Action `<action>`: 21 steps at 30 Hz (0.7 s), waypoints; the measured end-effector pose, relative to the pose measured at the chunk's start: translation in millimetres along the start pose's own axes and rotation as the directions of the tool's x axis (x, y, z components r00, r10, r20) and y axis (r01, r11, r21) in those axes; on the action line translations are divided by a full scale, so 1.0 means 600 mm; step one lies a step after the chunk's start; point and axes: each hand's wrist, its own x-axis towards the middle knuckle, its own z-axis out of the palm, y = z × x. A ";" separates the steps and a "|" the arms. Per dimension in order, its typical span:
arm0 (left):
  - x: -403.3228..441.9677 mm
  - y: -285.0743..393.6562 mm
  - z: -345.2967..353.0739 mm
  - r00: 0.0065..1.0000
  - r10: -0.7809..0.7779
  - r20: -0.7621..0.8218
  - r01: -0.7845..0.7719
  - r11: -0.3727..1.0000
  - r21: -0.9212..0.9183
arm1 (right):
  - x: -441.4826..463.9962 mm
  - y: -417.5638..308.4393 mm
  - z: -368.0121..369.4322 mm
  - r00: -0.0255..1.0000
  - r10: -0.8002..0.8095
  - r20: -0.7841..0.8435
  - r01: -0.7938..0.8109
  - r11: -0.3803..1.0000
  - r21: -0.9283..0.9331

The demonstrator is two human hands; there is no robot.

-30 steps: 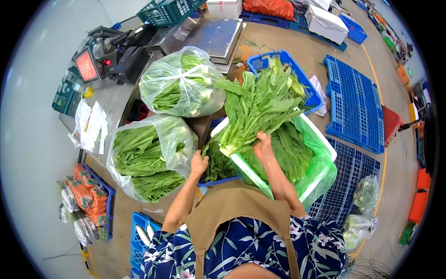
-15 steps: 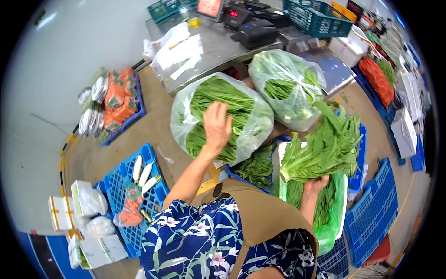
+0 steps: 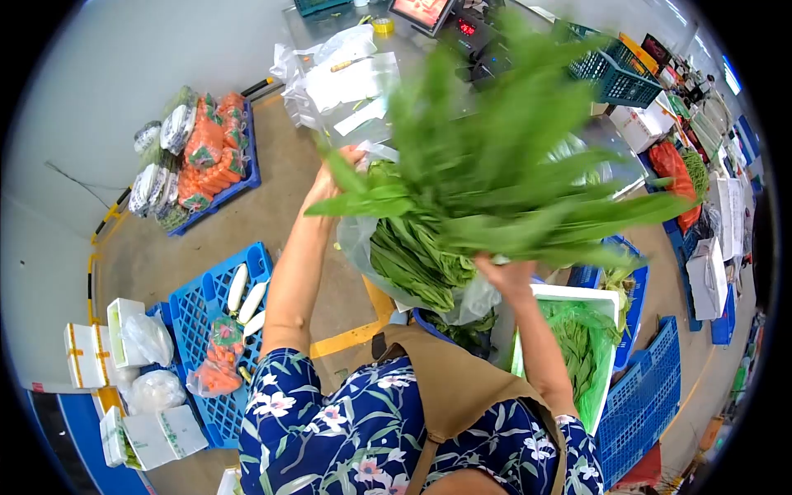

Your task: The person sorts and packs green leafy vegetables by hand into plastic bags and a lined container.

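My right hand [image 3: 505, 276] is closed around the base of a large bunch of leafy greens [image 3: 495, 177], its leaves blurred by motion and spread over the bag in front of me. Greens with long leaves [image 3: 417, 260] fill that clear plastic bag [image 3: 355, 235]. At the bag's far left rim, my left hand [image 3: 342, 165] grips the plastic, its fingers partly hidden by leaves. Below my right forearm is a white foam box [image 3: 609, 307] lined with a green bag and holding more greens [image 3: 575, 351]. A second clear bag [image 3: 582, 157] is mostly hidden behind the bunch.
A metal table [image 3: 330, 136] ahead carries plastic sheets, yellow tape [image 3: 383, 26] and a screen [image 3: 422, 11]. White radishes [image 3: 238, 287] and bagged carrots [image 3: 221, 359] lie on a blue pallet [image 3: 191, 318] to the left. Another blue pallet [image 3: 643, 404] leans at the right.
My right hand has carried the bunch from above the foam box leftward and up over the bag. My left hand has moved from the greens inside to the bag's rim.
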 end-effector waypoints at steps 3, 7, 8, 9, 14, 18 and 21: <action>0.062 0.021 0.010 0.986 -0.121 -0.118 0.098 0.977 -0.188 | 0.003 0.036 0.151 0.989 -0.088 0.120 0.142 0.800 -0.583; 0.116 0.044 0.008 0.998 -0.041 -0.039 0.052 0.936 0.347 | 0.017 0.068 0.249 0.957 -0.015 0.291 0.228 0.663 -0.713; 0.122 0.053 0.003 0.998 -0.053 -0.029 0.059 0.936 0.346 | 0.029 0.068 0.254 0.949 0.046 0.313 0.203 0.671 -0.713; 0.124 0.061 0.004 0.998 -0.067 -0.015 0.068 0.935 0.349 | 0.045 0.059 0.253 0.937 0.111 0.330 0.172 0.678 -0.714; 0.159 0.078 0.023 0.990 -0.116 0.080 0.056 0.846 0.530 | 0.159 0.087 0.236 0.895 0.419 0.151 -0.195 0.674 -0.712; 0.174 0.089 0.046 0.986 -0.050 0.160 -0.069 0.747 0.662 | 0.143 0.132 0.297 0.922 0.380 0.076 -0.127 0.480 -0.868; 0.188 0.068 0.049 0.989 -0.055 0.134 -0.050 0.734 0.677 | 0.116 0.147 0.346 0.923 0.367 0.112 -0.033 0.369 -0.929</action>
